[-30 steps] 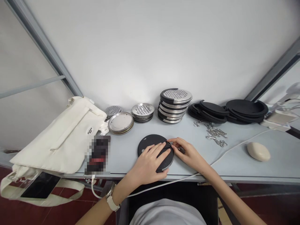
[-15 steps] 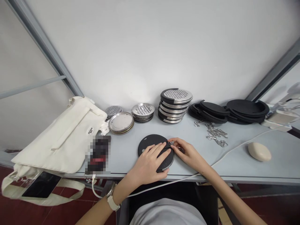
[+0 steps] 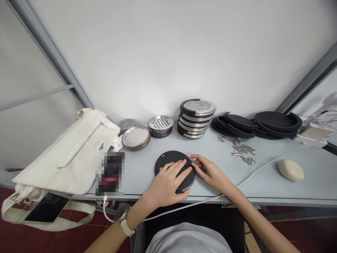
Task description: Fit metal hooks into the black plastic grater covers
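Note:
A black round grater case [image 3: 171, 157] lies flat near the table's front edge, with a bit of metal rim showing on its lower right. My left hand [image 3: 168, 182] presses it down, fingers spread over the top and thumb at the near rim. At the case's right edge, my right hand [image 3: 207, 170] pinches a small metal clip [image 3: 190, 161]; the fingers hide most of it. Similar loose metal clips [image 3: 243, 149] lie in a heap farther right. Behind stands a tall stack of graters with black rims [image 3: 197, 119].
Round grater plates [image 3: 160, 124] and plain metal discs [image 3: 136, 137] are stacked left. Black round cases [image 3: 276, 123] pile up at the back right. A white bag [image 3: 65, 154], blurred phone [image 3: 110, 174], white cable [image 3: 252, 173] and cream mouse-shaped object [image 3: 291, 170] also occupy the table.
My right fingertips have shifted slightly at the case's edge, and the metal clip has turned a little and shows less. My left hand and the case stay in place.

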A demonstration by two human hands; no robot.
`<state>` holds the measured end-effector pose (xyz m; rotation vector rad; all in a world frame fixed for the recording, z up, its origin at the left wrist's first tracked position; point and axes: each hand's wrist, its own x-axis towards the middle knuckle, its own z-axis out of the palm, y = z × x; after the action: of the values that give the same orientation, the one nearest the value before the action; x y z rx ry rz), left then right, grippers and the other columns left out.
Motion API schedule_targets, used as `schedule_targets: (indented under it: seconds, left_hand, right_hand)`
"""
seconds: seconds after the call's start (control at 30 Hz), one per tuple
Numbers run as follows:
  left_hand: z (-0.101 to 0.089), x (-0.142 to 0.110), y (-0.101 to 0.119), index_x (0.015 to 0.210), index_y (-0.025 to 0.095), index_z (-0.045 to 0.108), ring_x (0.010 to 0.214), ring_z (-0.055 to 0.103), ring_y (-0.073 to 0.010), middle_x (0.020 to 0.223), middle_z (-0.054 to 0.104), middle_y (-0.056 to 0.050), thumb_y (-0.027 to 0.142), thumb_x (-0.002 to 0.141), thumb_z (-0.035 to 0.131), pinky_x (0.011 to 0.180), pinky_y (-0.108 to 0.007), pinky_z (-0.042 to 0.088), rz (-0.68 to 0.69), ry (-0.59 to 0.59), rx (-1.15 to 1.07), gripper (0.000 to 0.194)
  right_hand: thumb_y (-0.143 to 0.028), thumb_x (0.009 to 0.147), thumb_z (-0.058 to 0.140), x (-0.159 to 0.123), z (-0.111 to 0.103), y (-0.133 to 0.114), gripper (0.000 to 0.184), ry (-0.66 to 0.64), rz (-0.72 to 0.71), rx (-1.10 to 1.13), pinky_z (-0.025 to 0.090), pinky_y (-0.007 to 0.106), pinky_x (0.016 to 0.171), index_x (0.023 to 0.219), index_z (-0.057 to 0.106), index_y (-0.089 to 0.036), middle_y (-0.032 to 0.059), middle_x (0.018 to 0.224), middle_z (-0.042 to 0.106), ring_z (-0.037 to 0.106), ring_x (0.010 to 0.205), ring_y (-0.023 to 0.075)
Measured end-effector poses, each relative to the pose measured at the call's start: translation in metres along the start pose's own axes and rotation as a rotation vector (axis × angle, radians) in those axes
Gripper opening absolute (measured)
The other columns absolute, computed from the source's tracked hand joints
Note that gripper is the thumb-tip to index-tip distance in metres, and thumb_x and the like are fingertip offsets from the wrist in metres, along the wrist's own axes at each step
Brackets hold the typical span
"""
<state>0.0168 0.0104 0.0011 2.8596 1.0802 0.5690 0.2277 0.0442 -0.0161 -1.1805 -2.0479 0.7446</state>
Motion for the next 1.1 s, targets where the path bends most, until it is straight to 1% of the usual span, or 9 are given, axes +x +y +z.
schedule_targets:
  seconds: [0.17, 0.43, 0.53, 0.67, 0.73, 0.83, 0.9, 1.03, 1.1]
  left_hand:
    - [0.0004, 0.0005, 0.0000, 0.140, 0.021, 0.035, 0.135, 0.031, -0.0253, 0.146, 0.034, -0.011, 0.034, 0.084, 0.052, 0.108, -0.043, 0.030, 0.001, -0.002, -0.009, 0.060]
    - [-0.0001, 0.0000, -0.0001, 0.139, 0.019, 0.036, 0.136, 0.029, -0.0228, 0.146, 0.033, -0.010, 0.035, 0.083, 0.053, 0.110, -0.040, 0.028, -0.009, -0.016, -0.003, 0.060]
    - [0.0003, 0.0000, -0.0002, 0.139, 0.020, 0.036, 0.136, 0.028, -0.0225, 0.147, 0.032, -0.010, 0.035, 0.084, 0.053, 0.110, -0.040, 0.028, -0.012, -0.021, -0.010, 0.060]
    - [0.0012, 0.0000, -0.0005, 0.140, 0.020, 0.035, 0.137, 0.027, -0.0224, 0.148, 0.029, -0.010, 0.035, 0.084, 0.051, 0.110, -0.041, 0.027, -0.009, -0.024, -0.011, 0.060]
    - [0.0014, 0.0000, -0.0006, 0.140, 0.020, 0.035, 0.137, 0.026, -0.0224, 0.149, 0.029, -0.010, 0.035, 0.084, 0.051, 0.110, -0.041, 0.027, -0.008, -0.023, -0.007, 0.060]
    - [0.0013, 0.0000, -0.0006, 0.139, 0.019, 0.036, 0.137, 0.027, -0.0226, 0.148, 0.029, -0.010, 0.035, 0.084, 0.053, 0.110, -0.040, 0.027, -0.008, -0.013, 0.001, 0.060]
    - [0.0010, -0.0001, -0.0006, 0.139, 0.019, 0.036, 0.136, 0.029, -0.0233, 0.148, 0.031, -0.010, 0.035, 0.083, 0.053, 0.109, -0.040, 0.028, -0.005, -0.005, 0.004, 0.060]
    - [0.0006, -0.0001, -0.0007, 0.139, 0.019, 0.036, 0.136, 0.029, -0.0235, 0.147, 0.031, -0.010, 0.035, 0.084, 0.053, 0.109, -0.040, 0.029, -0.002, -0.007, 0.003, 0.060]
    - [0.0006, 0.0000, -0.0007, 0.139, 0.019, 0.036, 0.136, 0.028, -0.0231, 0.148, 0.031, -0.010, 0.035, 0.084, 0.053, 0.109, -0.040, 0.029, -0.005, -0.012, 0.003, 0.060]
  right_hand:
    - [-0.032, 0.094, 0.038, 0.0002, 0.0004, 0.0004, 0.027, -0.006, -0.005, -0.007, 0.043, 0.025, 0.057, 0.115, 0.049, -0.020, -0.0024, 0.067, 0.051, 0.050, 0.056, 0.0134]
    - [-0.032, 0.094, 0.037, 0.0011, 0.0008, 0.0005, 0.026, -0.015, 0.002, -0.007, 0.042, 0.025, 0.056, 0.115, 0.047, -0.020, -0.0034, 0.065, 0.049, 0.048, 0.055, 0.0137]
    - [-0.032, 0.094, 0.038, 0.0008, 0.0002, 0.0005, 0.022, -0.009, 0.004, -0.010, 0.042, 0.026, 0.057, 0.109, 0.049, -0.021, -0.0027, 0.065, 0.052, 0.049, 0.055, 0.0142]
    - [-0.032, 0.094, 0.039, 0.0001, -0.0005, 0.0003, 0.019, 0.022, 0.000, -0.009, 0.045, 0.027, 0.061, 0.101, 0.053, -0.021, 0.0009, 0.073, 0.060, 0.054, 0.061, 0.0151]
    - [-0.031, 0.094, 0.041, -0.0001, -0.0007, -0.0003, 0.019, 0.039, -0.013, 0.005, 0.046, 0.028, 0.067, 0.101, 0.055, -0.021, 0.0031, 0.082, 0.063, 0.058, 0.068, 0.0158]
    - [-0.028, 0.094, 0.041, -0.0004, -0.0009, -0.0011, 0.018, 0.068, -0.038, 0.023, 0.046, 0.029, 0.077, 0.099, 0.056, -0.021, 0.0049, 0.092, 0.064, 0.060, 0.081, 0.0172]
    - [-0.027, 0.094, 0.040, -0.0007, -0.0009, -0.0010, 0.018, 0.086, -0.046, 0.021, 0.046, 0.029, 0.079, 0.099, 0.056, -0.021, 0.0049, 0.094, 0.063, 0.060, 0.085, 0.0174]
    - [-0.026, 0.094, 0.040, -0.0013, -0.0009, 0.0012, 0.017, 0.117, -0.034, 0.015, 0.045, 0.029, 0.080, 0.106, 0.051, -0.022, 0.0039, 0.094, 0.062, 0.059, 0.085, 0.0166]
    - [-0.025, 0.094, 0.041, -0.0012, -0.0009, 0.0022, 0.013, 0.130, -0.033, 0.011, 0.044, 0.029, 0.080, 0.102, 0.050, -0.022, 0.0031, 0.091, 0.060, 0.058, 0.083, 0.0163]
